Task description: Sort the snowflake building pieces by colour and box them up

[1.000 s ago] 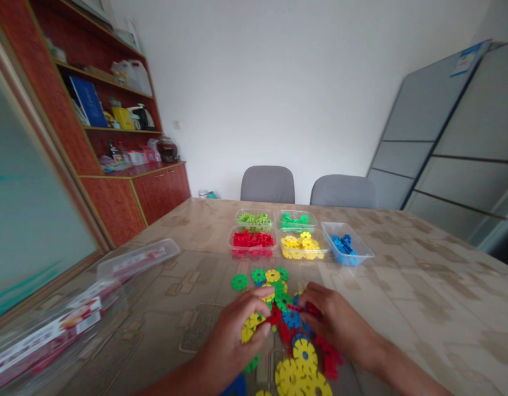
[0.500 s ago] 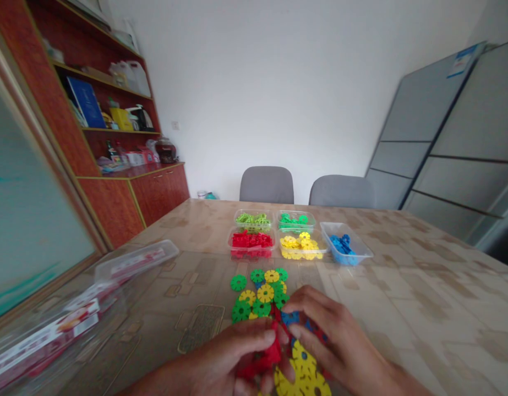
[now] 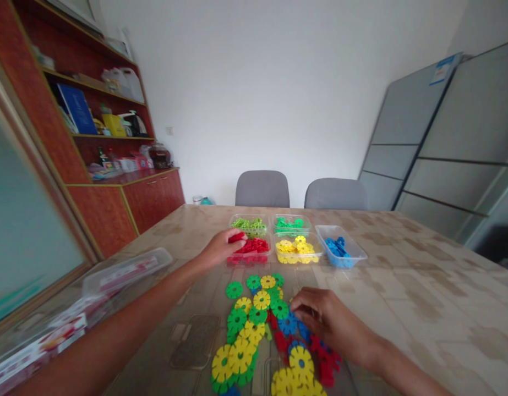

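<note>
My left hand point(image 3: 219, 247) reaches over the left rim of the clear box of red pieces point(image 3: 251, 257). Its fingers are closed on a red plastic piece point(image 3: 237, 237). My right hand point(image 3: 320, 314) hovers low over the mixed pile, fingers curled beside a blue notched disc point(image 3: 287, 323); whether it pinches anything is hidden. Green notched discs point(image 3: 234, 290) and yellow notched discs point(image 3: 262, 300) lie in the pile to its left. Red pieces point(image 3: 326, 363) are under and below the right hand, and more yellow discs point(image 3: 301, 358) sit near the front.
Behind the red box stands a box of light green pieces point(image 3: 249, 224). To the right are boxes of green pieces point(image 3: 293, 224), yellow discs point(image 3: 299, 250) and blue pieces point(image 3: 339, 247). Clear plastic lids point(image 3: 127, 269) lie at the table's left. Two grey chairs point(image 3: 262, 188) stand behind the table.
My left hand has moved from the pile forward to the red box, carrying red. My right hand stays over the pile. More of the pile's discs now show.
</note>
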`<state>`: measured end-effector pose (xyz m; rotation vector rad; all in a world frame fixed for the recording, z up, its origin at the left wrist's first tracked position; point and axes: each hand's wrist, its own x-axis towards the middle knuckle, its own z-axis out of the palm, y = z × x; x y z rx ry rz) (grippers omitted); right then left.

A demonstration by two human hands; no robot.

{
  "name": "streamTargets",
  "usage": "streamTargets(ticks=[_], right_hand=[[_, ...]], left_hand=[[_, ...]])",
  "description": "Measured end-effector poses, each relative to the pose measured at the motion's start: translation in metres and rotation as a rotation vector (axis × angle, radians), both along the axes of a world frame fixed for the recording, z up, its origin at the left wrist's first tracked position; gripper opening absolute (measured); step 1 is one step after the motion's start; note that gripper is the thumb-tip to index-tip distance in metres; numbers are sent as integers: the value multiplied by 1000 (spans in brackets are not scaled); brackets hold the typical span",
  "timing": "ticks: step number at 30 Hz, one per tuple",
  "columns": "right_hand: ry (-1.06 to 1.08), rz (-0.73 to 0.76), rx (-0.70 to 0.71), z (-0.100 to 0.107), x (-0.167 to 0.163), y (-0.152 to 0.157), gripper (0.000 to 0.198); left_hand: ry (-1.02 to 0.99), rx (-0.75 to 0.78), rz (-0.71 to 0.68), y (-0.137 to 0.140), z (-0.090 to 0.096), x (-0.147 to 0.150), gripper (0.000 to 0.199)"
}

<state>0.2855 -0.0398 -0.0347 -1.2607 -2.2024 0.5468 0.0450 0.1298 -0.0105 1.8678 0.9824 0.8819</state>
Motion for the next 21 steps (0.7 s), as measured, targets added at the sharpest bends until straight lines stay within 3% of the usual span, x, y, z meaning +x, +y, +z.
streamTargets(ticks=[3,6,16,21], right_hand=[[-18,22,-19,-1,1,-1,15],[-32,23,-27,-2,3,0,17],[-9,24,-42,6,6,0,18],[-73,18,-44,1,6,0,16]], left_hand=[[14,107,-23,34,0,5,29],[62,178,-58,43,-7,6,26],[254,540,78,11,-46,-23,24],[368,656,80,4,-53,-26,22]])
